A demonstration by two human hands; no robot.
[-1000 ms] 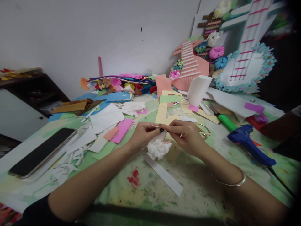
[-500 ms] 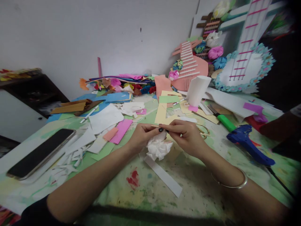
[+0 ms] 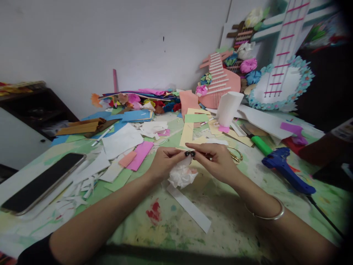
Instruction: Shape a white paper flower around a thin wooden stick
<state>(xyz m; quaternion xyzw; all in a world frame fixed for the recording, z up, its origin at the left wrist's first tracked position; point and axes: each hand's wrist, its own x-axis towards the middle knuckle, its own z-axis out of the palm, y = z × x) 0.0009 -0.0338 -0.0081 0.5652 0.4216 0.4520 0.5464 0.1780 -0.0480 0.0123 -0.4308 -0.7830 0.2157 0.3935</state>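
My left hand (image 3: 165, 162) and my right hand (image 3: 216, 160) meet at the middle of the table, thumbs side by side. Both pinch a thin, pale stick-like piece (image 3: 182, 148) between thumbs and fingers. Just below the fingertips a crumpled white paper flower (image 3: 182, 176) hangs or rests; its join to the pinched piece is hidden. A white paper strip (image 3: 190, 209) lies on the table below the flower.
Golden scissors (image 3: 235, 154) lie beside my right hand, with a blue glue gun (image 3: 288, 171) farther right. A phone (image 3: 44, 184) and paper scraps (image 3: 122, 140) are at left. A white paper roll (image 3: 229, 109) stands behind; guitar-shaped decorations (image 3: 278, 86) lean at the back right.
My thumbs have come together side by side, and the fingers of my right hand lie a little more extended. The whole view has shifted slightly.
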